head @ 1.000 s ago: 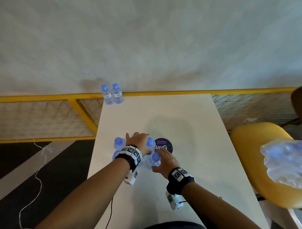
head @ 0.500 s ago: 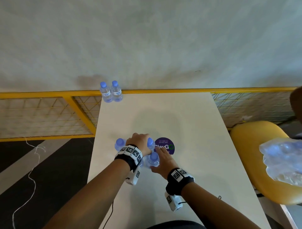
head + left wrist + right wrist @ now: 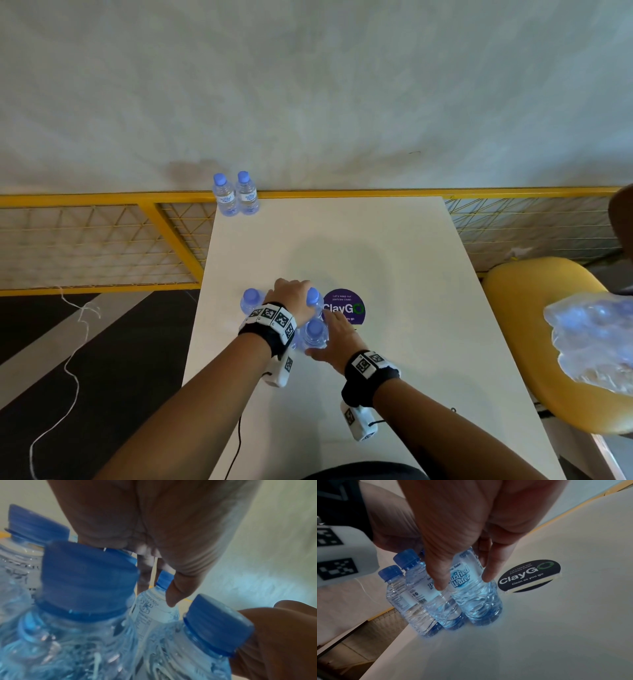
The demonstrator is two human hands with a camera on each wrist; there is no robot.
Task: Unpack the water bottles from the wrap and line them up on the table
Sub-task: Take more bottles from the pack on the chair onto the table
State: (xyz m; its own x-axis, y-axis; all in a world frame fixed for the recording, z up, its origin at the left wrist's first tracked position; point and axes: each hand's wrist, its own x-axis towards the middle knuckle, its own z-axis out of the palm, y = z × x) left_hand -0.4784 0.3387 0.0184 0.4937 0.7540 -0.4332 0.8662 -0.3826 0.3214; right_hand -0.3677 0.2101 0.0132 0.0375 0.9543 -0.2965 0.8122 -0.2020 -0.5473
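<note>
Several small clear water bottles with blue caps [image 3: 251,295] stand bunched at the table's near left. My left hand [image 3: 293,296] lies over their tops; in the left wrist view its thumb and fingers [image 3: 157,588] pinch the neck of one bottle [image 3: 154,609] just under the cap. My right hand [image 3: 337,337] comes in from the right and holds the nearest bottle [image 3: 476,601], thumb and fingers [image 3: 464,578] round its "Purified Water" label. Two more bottles [image 3: 236,197] stand side by side at the table's far left corner.
The white table [image 3: 394,257] carries a round dark ClayGo sticker [image 3: 344,310] just right of the bunch. A wrapped pack of bottles [image 3: 596,342] lies on a yellow chair [image 3: 513,342] to the right. A yellow mesh railing [image 3: 102,198] runs behind the table.
Both hands stay at the bunch of bottles. The near-left cap seen a second ago is now hidden under my left wrist. The two far bottles have not moved.
</note>
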